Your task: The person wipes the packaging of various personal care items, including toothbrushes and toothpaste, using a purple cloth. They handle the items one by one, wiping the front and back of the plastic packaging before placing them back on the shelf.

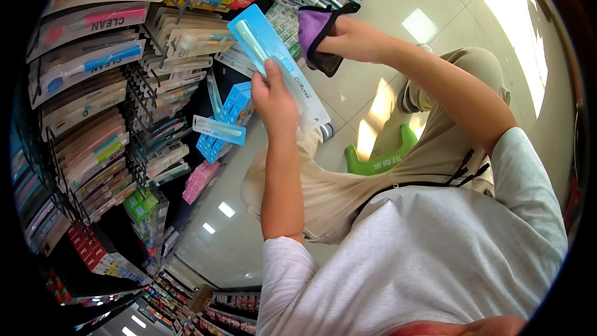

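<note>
My left hand grips a blue blister-packed toothbrush near its middle, with the thumb across the front. Through the clear plastic a pale green handle shows, and the card bears printing. My right hand is closed around a purple cloth with black edging, held just beyond the pack's right side. The cloth and the pack appear close together; whether they touch I cannot tell. Another blue toothbrush pack lies on blue boxes low at the shelf, left of my left hand.
Packaged toothbrushes hang from metal hooks on the rack at left. Pink boxes and green boxes sit on the lower shelves. A green plastic stool is by my legs on the tiled floor.
</note>
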The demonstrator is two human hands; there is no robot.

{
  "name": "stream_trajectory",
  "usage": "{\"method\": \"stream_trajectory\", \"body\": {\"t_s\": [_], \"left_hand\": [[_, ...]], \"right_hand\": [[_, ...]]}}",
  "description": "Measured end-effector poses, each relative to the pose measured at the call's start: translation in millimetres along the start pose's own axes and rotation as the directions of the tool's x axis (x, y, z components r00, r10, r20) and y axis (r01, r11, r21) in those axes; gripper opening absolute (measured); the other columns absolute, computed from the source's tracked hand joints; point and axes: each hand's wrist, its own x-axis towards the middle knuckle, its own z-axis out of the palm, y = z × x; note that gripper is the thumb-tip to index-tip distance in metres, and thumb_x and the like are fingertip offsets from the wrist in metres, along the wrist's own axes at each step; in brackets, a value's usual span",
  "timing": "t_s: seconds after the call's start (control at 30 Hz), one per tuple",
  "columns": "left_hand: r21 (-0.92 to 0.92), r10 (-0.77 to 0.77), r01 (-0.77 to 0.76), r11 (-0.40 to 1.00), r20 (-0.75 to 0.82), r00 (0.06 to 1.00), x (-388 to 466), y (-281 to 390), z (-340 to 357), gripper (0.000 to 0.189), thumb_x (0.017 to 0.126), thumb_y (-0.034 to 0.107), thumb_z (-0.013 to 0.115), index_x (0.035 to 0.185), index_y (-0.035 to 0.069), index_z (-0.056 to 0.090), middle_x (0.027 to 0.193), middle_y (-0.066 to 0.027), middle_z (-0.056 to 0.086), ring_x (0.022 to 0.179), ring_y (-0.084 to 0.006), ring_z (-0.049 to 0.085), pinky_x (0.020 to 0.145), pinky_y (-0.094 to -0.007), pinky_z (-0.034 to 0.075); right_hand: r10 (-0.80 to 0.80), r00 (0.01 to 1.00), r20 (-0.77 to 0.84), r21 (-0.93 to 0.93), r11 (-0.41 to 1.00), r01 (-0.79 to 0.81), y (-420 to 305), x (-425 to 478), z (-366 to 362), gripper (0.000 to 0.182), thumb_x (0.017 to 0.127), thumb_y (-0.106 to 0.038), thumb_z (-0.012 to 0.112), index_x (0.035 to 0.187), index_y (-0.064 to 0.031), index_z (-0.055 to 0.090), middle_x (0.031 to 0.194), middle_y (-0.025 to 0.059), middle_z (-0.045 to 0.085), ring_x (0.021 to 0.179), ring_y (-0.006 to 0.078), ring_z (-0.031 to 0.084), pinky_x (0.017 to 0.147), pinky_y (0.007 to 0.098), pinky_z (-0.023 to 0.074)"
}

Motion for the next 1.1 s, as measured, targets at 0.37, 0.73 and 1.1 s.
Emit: {"method": "stream_trajectory", "body": {"t_s": [0.37,0.73,1.1], "left_hand": [[0.187,0.139,-0.141,0.972,0.023,0.99,-6.3,-5.6,10.8,0.04,0.097,0.036,0.048,0.099,-0.003,0.056,0.083,-0.0035,0.058,0.073,-0.0092,0.048,0.065,-0.0259,0.041],[0.101,0.063,-0.06,0.993,-0.019,0.998,8.7,-6.3,0.2,0.038,0.096,0.036,0.049,0.094,-0.001,0.057,0.079,-0.0026,0.058,0.069,-0.0083,0.049,0.061,-0.0244,0.041],[0.029,0.04,-0.041,0.999,0.022,0.999,-2.2,-12.8,15.6,0.038,0.098,0.037,0.045,0.097,-0.001,0.054,0.084,-0.0016,0.054,0.075,-0.0088,0.046,0.067,-0.0252,0.038]], "right_hand": [[-0.081,0.974,0.212,-0.617,0.761,0.198,19.6,-14.9,26.7,0.036,0.07,-0.032,0.067,0.07,0.0026,0.061,0.066,0.0205,0.06,0.07,0.037,0.06,0.064,0.0398,0.0501],[-0.23,0.973,-0.011,-0.643,0.747,0.17,10.7,2.0,-1.2,0.034,0.08,-0.04,0.06,0.084,-0.0068,0.068,0.076,0.0134,0.064,0.081,0.0259,0.063,0.07,0.0349,0.0506],[-0.143,0.949,0.281,-0.546,0.789,0.281,27.8,-11.1,20.7,0.039,0.071,-0.035,0.07,0.084,0.001,0.059,0.077,0.0193,0.061,0.076,0.035,0.061,0.066,0.0406,0.0484]]}}
